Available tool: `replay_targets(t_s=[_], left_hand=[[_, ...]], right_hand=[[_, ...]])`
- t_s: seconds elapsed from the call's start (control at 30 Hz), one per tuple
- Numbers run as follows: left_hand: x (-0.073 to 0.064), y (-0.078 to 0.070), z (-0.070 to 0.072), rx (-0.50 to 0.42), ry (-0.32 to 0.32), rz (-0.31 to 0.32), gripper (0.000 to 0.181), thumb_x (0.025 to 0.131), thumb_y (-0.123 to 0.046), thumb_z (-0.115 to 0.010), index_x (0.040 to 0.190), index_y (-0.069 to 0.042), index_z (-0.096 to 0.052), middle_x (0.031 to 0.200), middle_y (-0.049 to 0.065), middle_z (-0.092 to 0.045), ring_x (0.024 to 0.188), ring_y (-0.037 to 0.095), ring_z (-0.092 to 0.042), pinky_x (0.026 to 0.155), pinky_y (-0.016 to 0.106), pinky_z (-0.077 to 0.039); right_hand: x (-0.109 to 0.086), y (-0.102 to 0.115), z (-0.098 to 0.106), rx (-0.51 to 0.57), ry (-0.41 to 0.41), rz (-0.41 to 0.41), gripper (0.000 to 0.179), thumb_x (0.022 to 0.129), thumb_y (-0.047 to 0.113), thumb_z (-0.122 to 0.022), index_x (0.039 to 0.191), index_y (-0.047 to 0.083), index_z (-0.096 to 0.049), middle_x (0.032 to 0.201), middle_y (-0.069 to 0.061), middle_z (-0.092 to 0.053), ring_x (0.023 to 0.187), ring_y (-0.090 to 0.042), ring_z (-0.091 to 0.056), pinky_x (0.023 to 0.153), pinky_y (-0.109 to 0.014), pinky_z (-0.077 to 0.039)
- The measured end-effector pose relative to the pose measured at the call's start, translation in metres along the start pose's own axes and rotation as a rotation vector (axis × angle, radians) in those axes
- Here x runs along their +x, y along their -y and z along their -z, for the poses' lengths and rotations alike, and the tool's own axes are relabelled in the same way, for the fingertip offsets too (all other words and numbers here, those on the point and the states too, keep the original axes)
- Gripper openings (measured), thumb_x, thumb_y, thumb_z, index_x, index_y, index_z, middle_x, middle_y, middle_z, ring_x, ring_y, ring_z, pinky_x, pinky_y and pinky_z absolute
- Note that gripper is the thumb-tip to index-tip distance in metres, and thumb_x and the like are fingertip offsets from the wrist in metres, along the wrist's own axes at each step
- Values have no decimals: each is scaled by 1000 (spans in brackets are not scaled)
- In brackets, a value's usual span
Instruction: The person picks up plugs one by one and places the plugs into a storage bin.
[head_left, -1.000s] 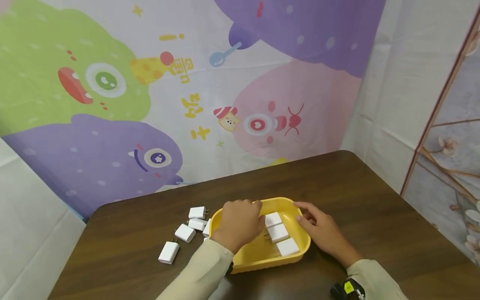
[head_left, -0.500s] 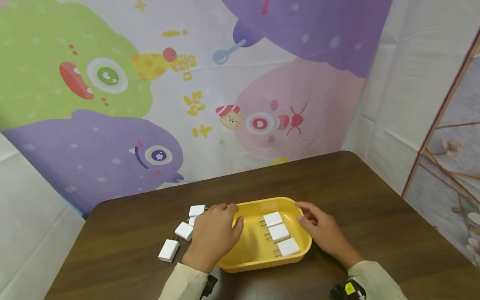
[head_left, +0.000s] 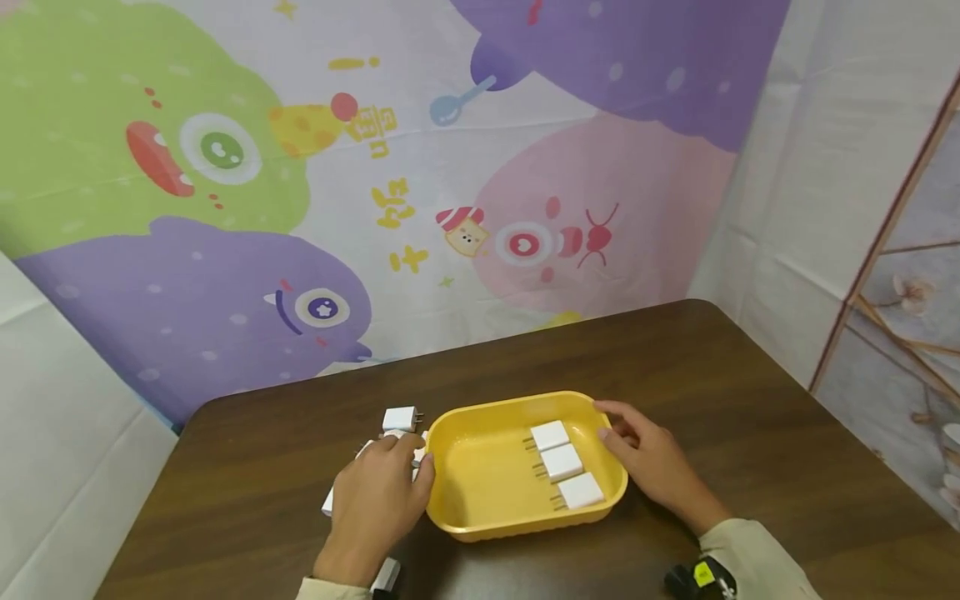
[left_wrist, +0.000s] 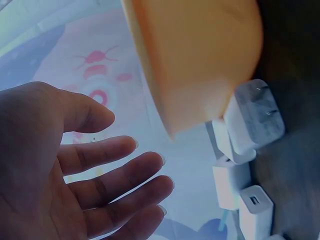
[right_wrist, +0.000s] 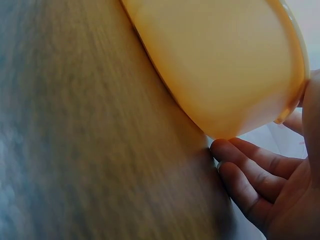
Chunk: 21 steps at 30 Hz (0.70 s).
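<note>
Three white chargers (head_left: 562, 462) lie in a row inside a yellow tray (head_left: 483, 468), toward its 3 o'clock end, prongs toward 9. Tray sits on a dark wood-grain table (head_left: 675, 358).

Right hand (head_left: 662, 463) at the tray's 3 o'clock end: thumb over the rim, bent fingers against the outer wall, gripping it.

Left hand (head_left: 378, 493) at the tray's 9 o'clock side, above loose chargers (head_left: 400, 418) on the table. Fingers spread apart, slightly bent. In its wrist view, hand apart from tray and chargers. Loose chargers bunched close, some overlapping in view; head view has several half hidden under the hand, so count uncertain. Farthest one, at the hand's 12 o'clock, points its prongs toward 3.

Backdrop at 12 o'clock: cloth (head_left: 420, 167) printed with cartoon monsters. Blossom-patterned panel (head_left: 911, 375) at 2.
</note>
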<state>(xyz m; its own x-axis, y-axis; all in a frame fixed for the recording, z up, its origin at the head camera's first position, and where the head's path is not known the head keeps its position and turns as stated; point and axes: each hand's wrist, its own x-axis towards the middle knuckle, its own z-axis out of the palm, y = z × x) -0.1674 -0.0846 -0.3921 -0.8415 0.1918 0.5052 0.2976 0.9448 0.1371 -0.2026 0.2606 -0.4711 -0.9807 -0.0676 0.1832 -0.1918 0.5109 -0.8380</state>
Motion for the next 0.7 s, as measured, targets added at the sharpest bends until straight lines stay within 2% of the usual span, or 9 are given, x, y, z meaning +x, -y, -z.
replay_targets(t_s=[0.37,0.6,0.7], left_hand=[[-17,9,1,33,101,97,16,88,-29,-69,95,-17,-75,84,0,-69,73,27,-68,54,47,-50],[-35,16,2,57,128,124,16,86,-30,-71,94,-18,-74,84,2,-71,72,29,-68,51,48,-48],[-43,22,2,71,186,172,18,86,-32,-71,95,-17,-74,84,3,-71,70,30,-67,50,48,-48]], right_hand=[[2,0,3,-22,-9,-3,39,101,29,-61,139,20,-57,101,-5,-68,84,-17,-62,70,-30,-51],[1,1,2,-27,8,-21,39,101,29,-61,139,21,-56,101,-5,-68,82,-17,-60,69,-30,-50],[0,2,1,-24,13,-29,40,101,30,-61,140,21,-56,102,-5,-67,83,-18,-60,70,-31,-50]])
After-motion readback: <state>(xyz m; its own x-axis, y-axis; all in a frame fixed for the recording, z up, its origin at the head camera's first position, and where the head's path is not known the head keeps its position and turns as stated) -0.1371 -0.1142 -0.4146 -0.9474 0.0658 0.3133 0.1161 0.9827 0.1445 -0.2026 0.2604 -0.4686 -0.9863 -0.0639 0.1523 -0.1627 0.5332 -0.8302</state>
